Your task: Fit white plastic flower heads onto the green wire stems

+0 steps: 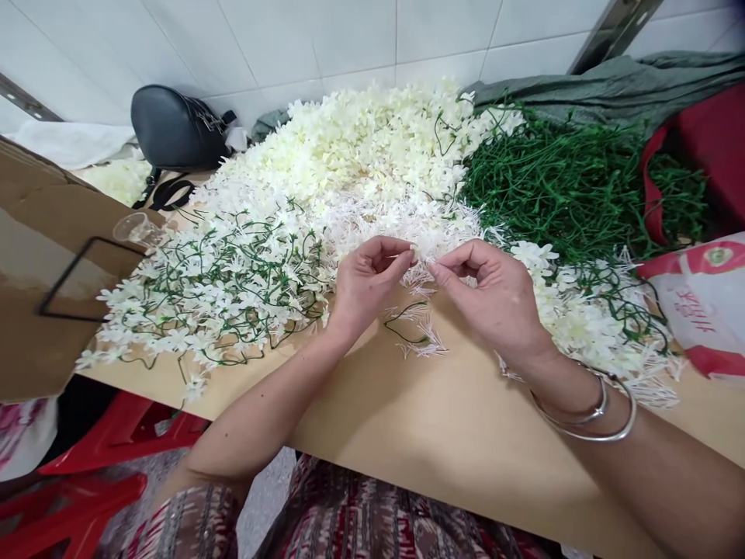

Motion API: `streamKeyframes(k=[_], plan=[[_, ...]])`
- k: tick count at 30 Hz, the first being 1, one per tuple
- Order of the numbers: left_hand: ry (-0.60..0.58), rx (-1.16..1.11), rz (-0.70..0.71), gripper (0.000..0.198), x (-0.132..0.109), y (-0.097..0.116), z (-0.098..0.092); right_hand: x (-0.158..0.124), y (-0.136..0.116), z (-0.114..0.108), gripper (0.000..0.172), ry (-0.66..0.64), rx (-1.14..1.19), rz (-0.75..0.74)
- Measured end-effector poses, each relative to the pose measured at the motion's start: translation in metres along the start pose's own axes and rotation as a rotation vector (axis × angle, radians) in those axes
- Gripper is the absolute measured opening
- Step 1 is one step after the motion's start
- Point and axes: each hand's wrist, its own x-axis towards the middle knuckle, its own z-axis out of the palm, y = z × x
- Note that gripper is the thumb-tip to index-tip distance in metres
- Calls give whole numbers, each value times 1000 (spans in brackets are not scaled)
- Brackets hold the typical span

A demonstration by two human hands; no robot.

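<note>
My left hand (372,283) is closed in a pinch over the middle of the table, on something small and whitish between thumb and forefinger that I cannot make out. Close beside it, my right hand (486,291) also pinches, its fingertips near the left ones; what they hold is too small to tell. Behind both hands lies a heap of thin white stamen pieces (372,221). A green stem (407,312) and loose white stamens (427,341) rest on the table just below the hands.
White flowers on green stems (233,272) spread at left; loose cream petals (378,140) pile at the back. Green stems (559,178) are heaped at right, near a white and red bag (704,303). A cardboard box (52,256) and black bag (174,128) stand at left.
</note>
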Motion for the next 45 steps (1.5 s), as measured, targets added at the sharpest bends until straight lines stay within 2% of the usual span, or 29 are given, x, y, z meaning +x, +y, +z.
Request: streamKeyframes(k=[5, 8, 16, 20, 26, 29, 37, 40, 42, 45], plan=[[-48, -23, -22, 20, -4, -1, 4, 3, 6, -2, 19, -74, 44, 115], [-73, -6, -8, 17, -6, -1, 6, 4, 8, -2, 18, -72, 77, 162], [-23, 197, 207, 5, -14, 1, 9, 6, -6, -6, 19, -122, 177, 372], [0, 189, 225, 4, -17, -1, 12, 5, -12, -7, 17, -141, 235, 414], [-20, 115, 197, 7, -18, -2, 12, 6, -5, -5, 16, -101, 273, 326], [-36, 57, 187, 11, -18, -3, 11, 9, -4, -6, 22, -112, 287, 271], [-113, -173, -5, 22, -18, -11, 13, 11, 8, -10, 16, -88, 212, 197], [-156, -139, -24, 23, -17, -10, 12, 12, 11, -10, 15, -38, 138, 125], [-165, -89, 15, 21, -14, -7, 10, 13, 11, -10, 15, -28, 161, 94], [-108, 46, 99, 16, -9, 2, 2, 14, 12, -8, 16, -34, 254, 144]])
